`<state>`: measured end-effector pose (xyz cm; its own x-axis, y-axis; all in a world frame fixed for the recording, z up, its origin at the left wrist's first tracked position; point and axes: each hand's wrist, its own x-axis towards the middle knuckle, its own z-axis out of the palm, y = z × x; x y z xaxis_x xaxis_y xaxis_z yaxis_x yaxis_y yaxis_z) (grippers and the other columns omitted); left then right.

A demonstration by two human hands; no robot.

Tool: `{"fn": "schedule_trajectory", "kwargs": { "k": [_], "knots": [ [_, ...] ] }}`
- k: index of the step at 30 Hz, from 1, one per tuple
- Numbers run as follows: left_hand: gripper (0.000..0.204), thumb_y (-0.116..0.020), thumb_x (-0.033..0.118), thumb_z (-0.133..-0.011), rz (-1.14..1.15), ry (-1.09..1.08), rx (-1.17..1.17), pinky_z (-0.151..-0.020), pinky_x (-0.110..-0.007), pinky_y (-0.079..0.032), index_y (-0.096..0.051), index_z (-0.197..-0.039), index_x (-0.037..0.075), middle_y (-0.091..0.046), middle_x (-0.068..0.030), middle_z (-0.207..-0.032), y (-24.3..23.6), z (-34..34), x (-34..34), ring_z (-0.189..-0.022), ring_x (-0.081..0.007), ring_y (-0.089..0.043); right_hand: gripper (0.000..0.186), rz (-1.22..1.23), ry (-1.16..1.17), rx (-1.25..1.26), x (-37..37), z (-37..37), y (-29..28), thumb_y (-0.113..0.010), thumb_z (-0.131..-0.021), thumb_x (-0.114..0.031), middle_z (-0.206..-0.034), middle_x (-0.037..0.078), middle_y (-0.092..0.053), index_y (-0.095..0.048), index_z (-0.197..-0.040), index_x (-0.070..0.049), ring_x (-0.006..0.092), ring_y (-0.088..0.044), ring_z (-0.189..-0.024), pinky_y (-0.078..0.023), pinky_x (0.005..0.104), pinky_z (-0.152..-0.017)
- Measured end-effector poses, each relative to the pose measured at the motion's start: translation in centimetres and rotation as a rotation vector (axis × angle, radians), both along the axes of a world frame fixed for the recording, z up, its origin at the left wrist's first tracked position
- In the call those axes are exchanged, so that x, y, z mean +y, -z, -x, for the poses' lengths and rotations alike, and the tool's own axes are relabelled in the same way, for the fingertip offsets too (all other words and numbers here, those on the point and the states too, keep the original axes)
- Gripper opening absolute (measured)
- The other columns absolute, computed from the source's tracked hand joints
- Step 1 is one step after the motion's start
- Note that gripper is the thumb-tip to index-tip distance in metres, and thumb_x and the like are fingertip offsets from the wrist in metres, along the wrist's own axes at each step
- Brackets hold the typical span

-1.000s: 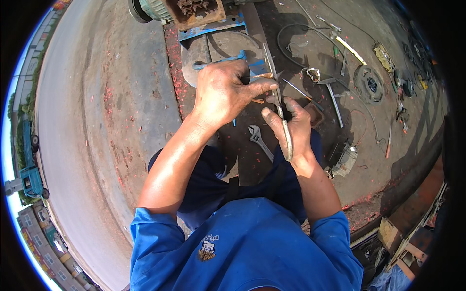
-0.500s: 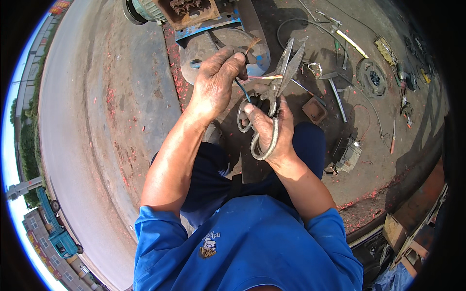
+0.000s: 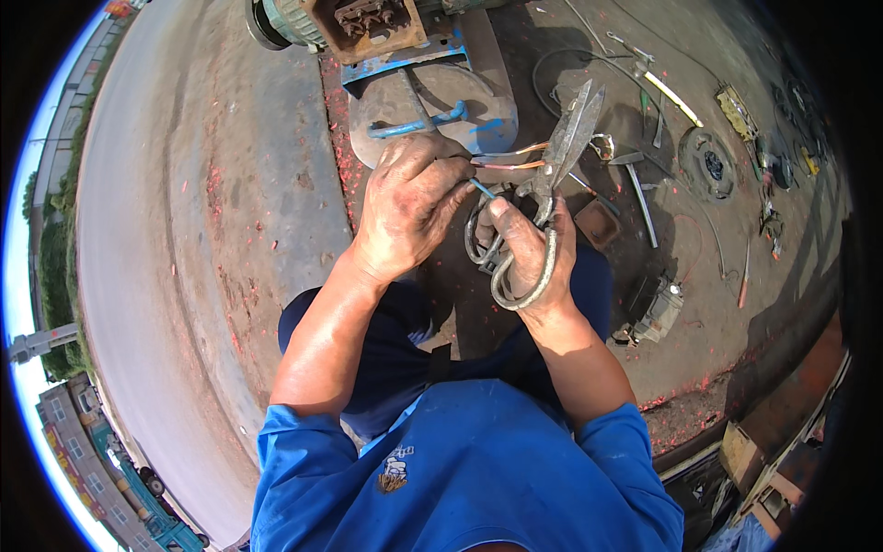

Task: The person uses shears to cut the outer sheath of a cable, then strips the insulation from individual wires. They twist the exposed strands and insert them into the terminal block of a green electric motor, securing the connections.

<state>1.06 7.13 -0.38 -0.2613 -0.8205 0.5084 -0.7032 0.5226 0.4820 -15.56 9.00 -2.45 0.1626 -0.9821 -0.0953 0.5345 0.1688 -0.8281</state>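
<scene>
My left hand [image 3: 409, 207] is closed around thin electrical wires, knuckles up, most of their length hidden in the fist. Two thin wires, orange and pink [image 3: 509, 166], stick out from its fingertips and reach the blades of a pair of large metal scissors [image 3: 568, 138]. My right hand [image 3: 533, 258] grips the scissors by their looped handles, blades tilted up and to the right and close together. A short blue wire [image 3: 482, 189] spans from the left fingers to the right thumb. Whether the blades bite on the wires, I cannot tell.
Beyond my hands stands a motor with a rusty open terminal box [image 3: 368, 32], beside a blue-painted metal plate [image 3: 492, 133]. On the ground to the right lie a hammer [image 3: 639, 198], a small rusty box [image 3: 598, 224], a round metal cover [image 3: 706, 164] and scattered tools. A road [image 3: 129, 230] runs left.
The scissors have moved slightly right, and their blades have come closer together. My left hand has turned over and lowered; the copper-coloured ends that rose above it now point toward the blades.
</scene>
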Motion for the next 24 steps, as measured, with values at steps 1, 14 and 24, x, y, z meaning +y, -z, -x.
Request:
{"fn": "schedule_trajectory", "kwargs": {
  "k": [1,14,24],
  "knots": [
    [0.023,-0.075,0.001,-0.076,-0.046,0.014,0.035,-0.083,-0.039,-0.051,-0.068,-0.098,0.004,-0.066,-0.0121,-0.101,0.1,-0.3,-0.1,-0.093,-0.0318,-0.063,0.036,-0.017,-0.017,0.016,-0.1,0.5,-0.4,-0.064,-0.091,-0.015,-0.085,0.006,-0.062,-0.054,-0.122,0.000,0.0113,-0.058,-0.069,-0.048,0.0248,-0.061],
    [0.026,-0.068,0.022,-0.092,-0.625,-0.140,0.553,-0.079,-0.029,-0.048,-0.070,-0.104,-0.001,-0.066,-0.0030,-0.086,-1.9,-0.2,-0.4,-0.085,-0.0131,-0.059,0.042,0.740,-0.022,1.150,-3.0,5.3,0.2,-0.076,-0.074,-0.007,-0.093,0.016,-0.067,-0.062,-0.113,-0.004,0.0349,-0.066,-0.081,-0.053,0.0392,-0.071],
    [0.046,-0.082,0.038,-0.076,-0.340,-0.143,0.162,-0.059,-0.041,-0.044,-0.059,-0.073,-0.001,-0.055,-0.0142,-0.068,-1.9,0.7,-0.4,-0.065,-0.0322,-0.058,0.025,0.405,-0.214,0.942,-1.8,4.6,0.0,-0.077,-0.080,-0.011,-0.077,0.009,-0.069,-0.066,-0.100,-0.001,0.0108,-0.061,-0.069,-0.051,0.0315,-0.065]
  ]
}}
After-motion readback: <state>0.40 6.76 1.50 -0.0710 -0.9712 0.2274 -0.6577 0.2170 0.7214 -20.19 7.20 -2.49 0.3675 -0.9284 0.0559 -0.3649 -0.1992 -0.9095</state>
